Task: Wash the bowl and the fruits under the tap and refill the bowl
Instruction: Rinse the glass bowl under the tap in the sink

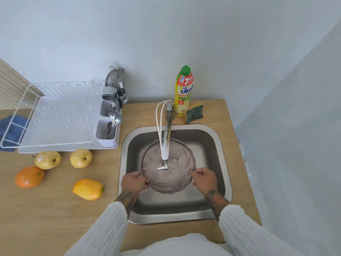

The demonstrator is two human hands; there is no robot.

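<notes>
The table carries the sink, where the bowl-washing step is in hand. The bowl is held over the basin under the tap; whether water runs cannot be told. Left hand and right hand each have their grip pinching the rim. Next, rinsing likely calls for tilting the bowl clear of the low spout. Four fruits wait on the table before the dish rack. Detergent bottle and sponge stand behind.
</notes>
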